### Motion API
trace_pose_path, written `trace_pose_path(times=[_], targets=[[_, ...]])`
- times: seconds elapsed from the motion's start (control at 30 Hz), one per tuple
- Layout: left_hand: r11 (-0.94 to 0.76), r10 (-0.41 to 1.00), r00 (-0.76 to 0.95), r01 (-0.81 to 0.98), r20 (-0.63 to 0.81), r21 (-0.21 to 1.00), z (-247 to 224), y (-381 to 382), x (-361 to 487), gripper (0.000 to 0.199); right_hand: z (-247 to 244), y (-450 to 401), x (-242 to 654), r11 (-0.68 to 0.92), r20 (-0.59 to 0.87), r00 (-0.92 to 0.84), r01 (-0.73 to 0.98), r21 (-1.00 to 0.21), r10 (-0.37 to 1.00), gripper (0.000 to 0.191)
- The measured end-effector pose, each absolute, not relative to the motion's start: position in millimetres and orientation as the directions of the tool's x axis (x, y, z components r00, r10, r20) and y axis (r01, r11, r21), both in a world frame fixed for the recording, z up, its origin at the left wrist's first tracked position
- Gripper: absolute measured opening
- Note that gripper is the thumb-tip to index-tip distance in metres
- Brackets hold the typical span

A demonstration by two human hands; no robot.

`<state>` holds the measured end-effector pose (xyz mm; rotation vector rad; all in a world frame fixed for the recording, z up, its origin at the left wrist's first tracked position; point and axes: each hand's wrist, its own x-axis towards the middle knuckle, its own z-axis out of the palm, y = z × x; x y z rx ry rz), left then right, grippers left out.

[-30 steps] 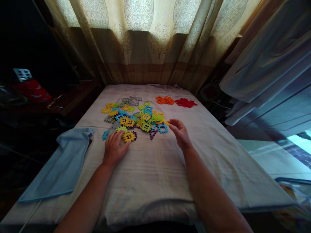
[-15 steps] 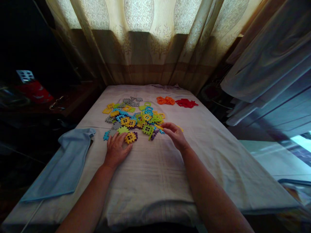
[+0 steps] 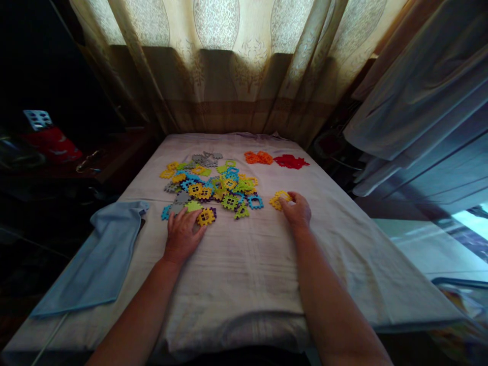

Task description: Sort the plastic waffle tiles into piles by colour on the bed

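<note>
My left hand [image 3: 183, 235] lies with fingers spread at the near left edge of a mixed pile of plastic interlocking tiles. Its fingertips touch a light green tile [image 3: 194, 206], and a yellow window tile [image 3: 206, 217] sits beside the index finger and thumb. Right of the pile, my right hand [image 3: 298, 209] has its fingers closed on a yellow interlocking tile [image 3: 280, 199], low over the cloth. How many yellow tiles are there is partly hidden by the fingers. A blue frame tile [image 3: 255, 202] and a green triangular tile [image 3: 241, 210] lie at the pile's right side.
Orange tiles [image 3: 258, 157] and red tiles [image 3: 291, 161] form separate groups at the far right. Grey tiles [image 3: 208, 159] lie at the back of the pile. A blue cloth [image 3: 95, 259] drapes over the left side of the covered table [image 3: 236, 284]. Curtains [image 3: 236, 91] hang behind.
My right hand has moved right, from the pile's edge to the separate yellow tile, carrying a yellow tile. The blue frame and green triangle are now uncovered. My left hand stays nearly still.
</note>
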<state>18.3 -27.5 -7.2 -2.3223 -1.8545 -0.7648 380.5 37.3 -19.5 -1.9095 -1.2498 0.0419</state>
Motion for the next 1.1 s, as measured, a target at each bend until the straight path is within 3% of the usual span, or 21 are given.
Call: trace_pose_path(times=[0.23, 0.33, 0.57, 0.8, 0.93, 1.1], targets=[[-0.241, 0.909, 0.118, 0.931, 0.4, 0.273, -7.2, -26.3, 19.7, 0.047, -19.5, 37.2, 373.5, -0.262, 0.274, 0.474, 0.786, -0.56, 0.837, 0.042], [-0.24, 0.916, 0.127, 0.934, 0.381, 0.265, -7.0, -27.0, 21.0, 0.048, -16.3, 34.7, 370.4, -0.257, 0.292, 0.461, 0.806, -0.534, 0.838, 0.04], [-0.266, 0.913, 0.153, 0.926, 0.379, 0.268, -4.9, -29.7, 23.7, 0.048, -9.1, 25.9, 339.0, 0.094, 0.536, 0.238, 0.849, -0.52, 0.81, 0.027], [-0.404, 0.852, 0.243, 0.869, 0.463, 0.286, -1.3, -29.7, 23.3, 0.049, 4.2, 9.3, 284.2, 0.437, 0.59, -0.103, 0.774, -0.459, 0.801, 0.021], [-0.53, 0.793, 0.327, 0.786, 0.514, 0.317, -3.0, -30.6, 29.4, 0.051, 4.7, -1.9, 261.1, 0.488, 0.49, -0.206, 0.666, -0.564, 0.847, 0.025], [-0.575, 0.776, 0.374, 0.749, 0.508, 0.328, -4.9, -31.8, 39.5, 0.05, -0.6, -9.7, 240.7, 0.367, 0.289, -0.236, 0.437, -0.821, 0.928, 0.036]])
